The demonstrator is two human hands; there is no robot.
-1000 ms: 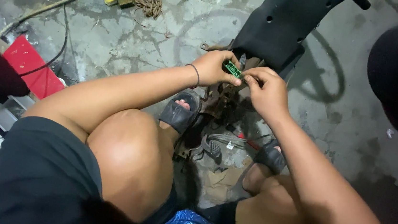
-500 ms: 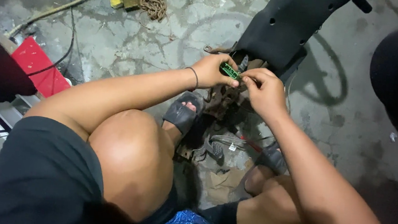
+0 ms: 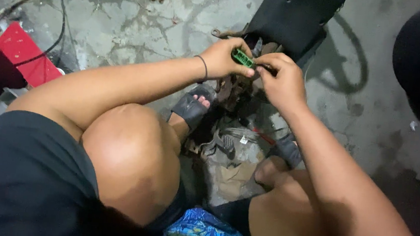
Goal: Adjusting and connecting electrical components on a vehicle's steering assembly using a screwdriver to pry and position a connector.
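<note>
Fingers (image 3: 247, 70) of the left hand (image 3: 225, 58) and the right hand (image 3: 284, 81) pinch shut on a small green part (image 3: 243, 58), held between both sets of fingertips. Just beyond them lies a black panel (image 3: 290, 13); below them, tangled wires (image 3: 239, 133) on the concrete floor (image 3: 127, 19).

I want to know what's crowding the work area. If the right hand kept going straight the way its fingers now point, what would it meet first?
The right hand points up-left at the small green part, which its fingertips already touch. Right behind it comes the left hand, which holds the same part. Depth is hard to judge.
</note>
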